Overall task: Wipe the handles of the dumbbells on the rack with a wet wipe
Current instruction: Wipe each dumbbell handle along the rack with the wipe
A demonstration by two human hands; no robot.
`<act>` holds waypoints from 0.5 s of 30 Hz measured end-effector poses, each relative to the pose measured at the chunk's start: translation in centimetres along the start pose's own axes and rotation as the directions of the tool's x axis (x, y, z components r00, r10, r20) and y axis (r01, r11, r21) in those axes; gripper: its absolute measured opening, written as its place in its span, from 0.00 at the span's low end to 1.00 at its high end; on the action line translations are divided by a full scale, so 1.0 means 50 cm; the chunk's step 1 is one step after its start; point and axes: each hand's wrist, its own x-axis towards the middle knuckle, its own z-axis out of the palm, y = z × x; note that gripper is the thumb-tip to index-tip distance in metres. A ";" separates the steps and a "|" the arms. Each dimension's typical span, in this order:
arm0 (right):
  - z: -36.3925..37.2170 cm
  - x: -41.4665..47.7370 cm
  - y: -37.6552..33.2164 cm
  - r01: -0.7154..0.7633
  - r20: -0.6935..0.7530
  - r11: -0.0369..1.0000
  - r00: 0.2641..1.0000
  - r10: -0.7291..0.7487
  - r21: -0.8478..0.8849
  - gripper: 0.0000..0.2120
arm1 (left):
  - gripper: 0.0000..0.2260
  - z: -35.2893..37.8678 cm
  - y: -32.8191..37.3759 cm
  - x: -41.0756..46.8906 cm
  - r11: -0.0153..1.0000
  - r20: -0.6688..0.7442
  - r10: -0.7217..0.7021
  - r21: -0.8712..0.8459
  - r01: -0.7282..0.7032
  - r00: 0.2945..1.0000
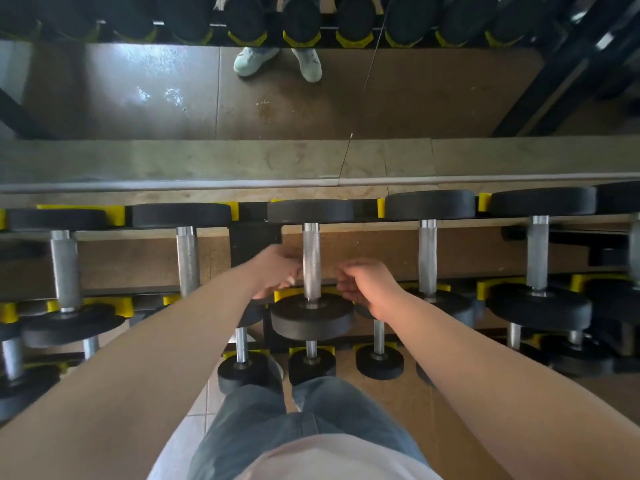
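- Straight below the camera, a rack point(254, 242) holds a row of dumbbells. Their handles run away from the person, with black round weights at both ends resting in yellow cradles point(116, 214).
- The middle dumbbell point(311, 317) lies between the two forearms, and its knurled metal handle point(311, 261) stands between the two hands.
- The left hand point(277, 270) is just left of that handle with its fingers curled. It pinches a small white scrap of wet wipe point(291, 280) at the fingertips, right by the handle's left side; whether the wipe touches the metal cannot be told.
- The right hand point(367, 289) is just right of the handle, a narrow gap apart from it. Its fingers are curled in toward the palm, and whether they hold anything cannot be told.
- A lower tier carries smaller dumbbells point(379, 365), partly hidden under the arms.
- Behind the rack, a mirror point(138, 98) reflects the floor, a pair of pale shoes point(254, 60) and a row of dumbbell ends.
- Blue jeans point(263, 427) and a light shirt point(329, 459) fill the bottom edge.
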 end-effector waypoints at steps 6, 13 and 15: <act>0.008 -0.004 -0.016 0.037 0.013 0.999 0.999 -0.036 -0.034 0.07 | 0.15 -0.014 0.020 0.030 0.950 -0.034 0.013 -0.310 -0.023 0.999; 0.031 -0.008 -0.008 0.031 0.003 0.995 1.000 -0.031 -0.096 0.07 | 0.11 0.007 -0.009 -0.027 0.925 0.148 -0.014 0.378 -0.044 0.989; 0.032 -0.008 -0.010 0.032 0.003 0.994 0.999 -0.032 -0.104 0.07 | 0.10 0.005 -0.002 -0.019 0.993 0.070 -0.021 0.114 0.012 0.997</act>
